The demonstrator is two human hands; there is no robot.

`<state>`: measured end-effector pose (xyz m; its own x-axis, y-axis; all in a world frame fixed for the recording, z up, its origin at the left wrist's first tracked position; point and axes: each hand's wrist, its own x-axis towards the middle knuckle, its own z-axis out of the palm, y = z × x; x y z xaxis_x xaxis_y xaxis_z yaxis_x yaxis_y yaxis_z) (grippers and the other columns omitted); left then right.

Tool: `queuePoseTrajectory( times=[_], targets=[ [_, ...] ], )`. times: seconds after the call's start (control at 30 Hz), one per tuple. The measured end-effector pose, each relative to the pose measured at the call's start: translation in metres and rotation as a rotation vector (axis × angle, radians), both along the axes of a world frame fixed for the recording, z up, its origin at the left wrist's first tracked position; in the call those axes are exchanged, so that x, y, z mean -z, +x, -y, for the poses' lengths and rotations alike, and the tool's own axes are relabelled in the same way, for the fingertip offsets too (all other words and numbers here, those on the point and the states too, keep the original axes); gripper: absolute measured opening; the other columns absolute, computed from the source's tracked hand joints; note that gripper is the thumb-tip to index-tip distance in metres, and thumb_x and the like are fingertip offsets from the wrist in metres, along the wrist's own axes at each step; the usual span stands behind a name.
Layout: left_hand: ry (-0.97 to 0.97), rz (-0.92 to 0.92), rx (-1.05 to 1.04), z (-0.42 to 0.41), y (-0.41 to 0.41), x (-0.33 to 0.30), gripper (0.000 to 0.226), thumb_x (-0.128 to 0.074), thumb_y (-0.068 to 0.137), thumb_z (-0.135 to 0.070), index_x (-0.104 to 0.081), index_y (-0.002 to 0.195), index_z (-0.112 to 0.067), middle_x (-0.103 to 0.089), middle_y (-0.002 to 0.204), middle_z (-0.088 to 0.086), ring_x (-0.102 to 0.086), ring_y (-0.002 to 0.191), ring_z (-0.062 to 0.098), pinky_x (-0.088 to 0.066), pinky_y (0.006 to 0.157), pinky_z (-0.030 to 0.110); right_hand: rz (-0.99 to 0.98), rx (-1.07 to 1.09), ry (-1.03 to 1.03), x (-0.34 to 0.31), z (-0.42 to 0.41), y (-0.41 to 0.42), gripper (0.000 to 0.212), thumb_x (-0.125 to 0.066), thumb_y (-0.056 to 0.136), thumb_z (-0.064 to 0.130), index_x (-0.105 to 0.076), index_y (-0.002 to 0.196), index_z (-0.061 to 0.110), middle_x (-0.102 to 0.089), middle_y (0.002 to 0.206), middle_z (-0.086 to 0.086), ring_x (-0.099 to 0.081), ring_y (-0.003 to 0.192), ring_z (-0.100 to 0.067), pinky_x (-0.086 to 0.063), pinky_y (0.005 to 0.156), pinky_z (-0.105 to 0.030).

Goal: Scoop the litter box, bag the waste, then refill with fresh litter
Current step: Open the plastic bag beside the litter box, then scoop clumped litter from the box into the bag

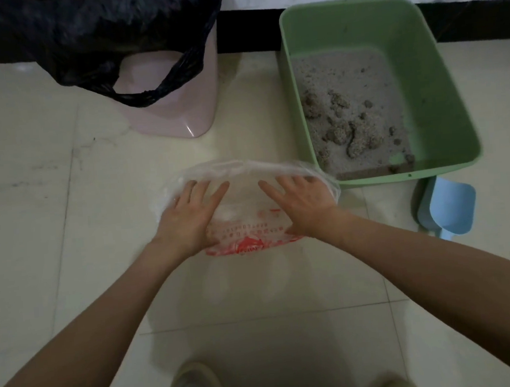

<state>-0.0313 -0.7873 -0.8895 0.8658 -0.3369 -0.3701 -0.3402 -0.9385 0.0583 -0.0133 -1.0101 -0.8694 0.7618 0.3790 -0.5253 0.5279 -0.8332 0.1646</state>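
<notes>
Head view: plastic bag flat, long axis left-right.

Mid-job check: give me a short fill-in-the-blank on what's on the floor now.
1. Both hands, left hand and right hand, press flat on the clear plastic bag with ____ print.
2. The blue plastic scoop lies on the ____.
3. The ____ plastic litter box holds clumped litter.

Missing: red; floor; green

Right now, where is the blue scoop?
In the head view the blue scoop lies on the floor at the right, just in front of the green litter box, untouched by either hand.
</notes>
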Motion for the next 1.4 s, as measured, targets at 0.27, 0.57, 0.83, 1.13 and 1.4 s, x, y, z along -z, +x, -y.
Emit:
queuePoseTrajectory(
  times=[0.27, 0.57, 0.83, 1.13, 1.4],
  targets=[
    [0.021, -0.169, -0.01, -0.009, -0.004, 0.012, 0.105, -0.068, 0.07, -0.057, -0.003, 0.147, -0.029, -0.021, 0.15, 0.006, -0.017, 0.14, 0.023, -0.023, 0.111, 0.041, -0.199, 0.045, 0.13, 0.019, 0.002, 0.0, 0.098, -0.065, 0.079, 0.052, -0.001, 0.149, 0.028, -0.019, 0.155, -0.005, -0.029, 0.139, -0.027, -0.031, 0.11, -0.043],
    [-0.332, 0.079, 0.095, 0.019, -0.022, -0.019, 0.047, -0.049, 0.086, -0.046, -0.058, 0.122, -0.017, -0.061, 0.122, 0.004, -0.059, 0.11, 0.024, -0.047, 0.091, 0.035, 0.264, -0.059, 0.818, -0.017, 0.035, -0.033, 0.037, -0.043, 0.086, 0.037, -0.069, 0.095, 0.013, -0.07, 0.079, -0.002, -0.066, 0.06, -0.023, -0.051, 0.042, -0.033],
    [-0.379, 0.317, 0.298, 0.095, -0.004, -0.047, 0.049, -0.04, 0.091, -0.038, -0.045, 0.132, -0.013, -0.049, 0.133, 0.014, -0.045, 0.124, 0.033, -0.034, 0.103, 0.041, 0.455, 0.448, 0.706, -0.027, 0.134, -0.086, 0.031, -0.05, 0.089, 0.039, -0.06, 0.074, 0.013, -0.062, 0.067, -0.002, -0.06, 0.053, -0.025, -0.042, 0.046, -0.028],
    [-0.032, 0.146, 0.417, 0.16, 0.025, -0.027, 0.073, 0.008, 0.084, -0.064, 0.007, 0.144, -0.023, 0.001, 0.157, 0.009, 0.016, 0.14, 0.021, 0.004, 0.115, 0.043, 0.153, 1.549, 0.469, 0.022, 0.221, -0.125, 0.069, -0.051, 0.085, 0.058, -0.047, 0.113, -0.005, -0.059, 0.108, -0.023, -0.058, 0.101, -0.038, -0.044, 0.076, -0.037],
    [-0.09, 0.092, 0.327, 0.164, 0.019, -0.016, 0.09, 0.02, 0.074, -0.071, 0.004, 0.148, -0.021, 0.008, 0.156, 0.009, 0.025, 0.137, 0.016, 0.005, 0.114, 0.041, 0.217, 2.0, 1.179, 0.032, 0.216, -0.109, 0.016, -0.043, 0.093, 0.012, -0.056, 0.094, 0.004, -0.057, 0.079, -0.013, -0.049, 0.053, -0.018, -0.044, 0.048, -0.024]
  ],
)
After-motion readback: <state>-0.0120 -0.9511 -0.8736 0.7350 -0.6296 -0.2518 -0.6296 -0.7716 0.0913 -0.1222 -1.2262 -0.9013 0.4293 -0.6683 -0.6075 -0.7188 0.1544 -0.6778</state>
